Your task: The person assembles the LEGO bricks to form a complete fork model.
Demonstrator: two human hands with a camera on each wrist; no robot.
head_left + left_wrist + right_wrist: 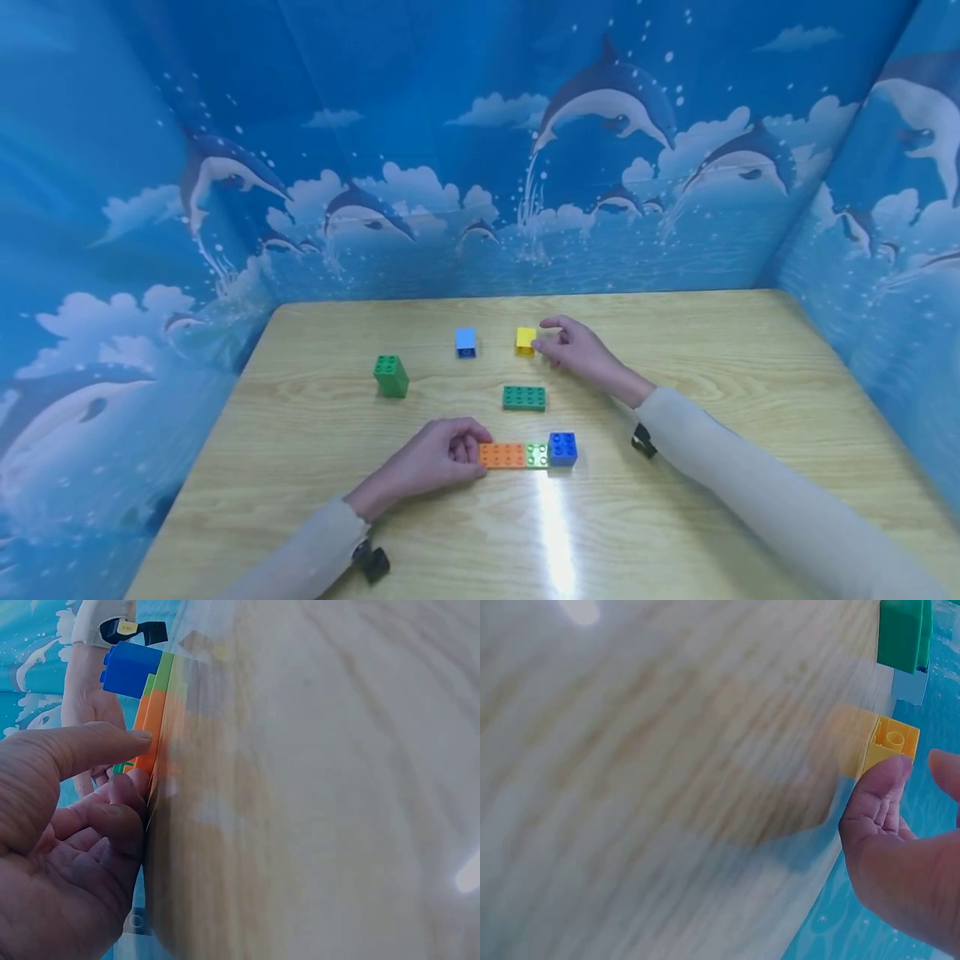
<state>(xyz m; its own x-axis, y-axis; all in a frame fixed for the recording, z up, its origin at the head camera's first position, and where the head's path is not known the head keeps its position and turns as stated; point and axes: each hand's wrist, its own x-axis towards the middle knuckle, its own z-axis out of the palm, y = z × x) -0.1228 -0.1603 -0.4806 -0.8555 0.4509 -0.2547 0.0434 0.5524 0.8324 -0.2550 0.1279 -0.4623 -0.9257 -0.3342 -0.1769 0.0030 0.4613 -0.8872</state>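
Observation:
My left hand [442,454] pinches the left end of a flat orange brick [504,455], which lies on the table. A light green brick [537,455] adjoins its right end, followed by a taller dark blue brick [562,448]. In the left wrist view the thumb and curled fingers are at the end of the orange brick [152,727]. Beside a yellow brick [526,340] is my right hand [577,346], fingers parted. One fingertip overlaps the yellow brick's edge [891,741] in the right wrist view; whether it touches I cannot tell.
A light blue brick [466,342] lies left of the yellow one. A flat dark green brick [524,397] sits between the two hands. Farther left stands a tall green block [391,376]. A dolphin-print curtain [450,167] surrounds the wooden table [300,433].

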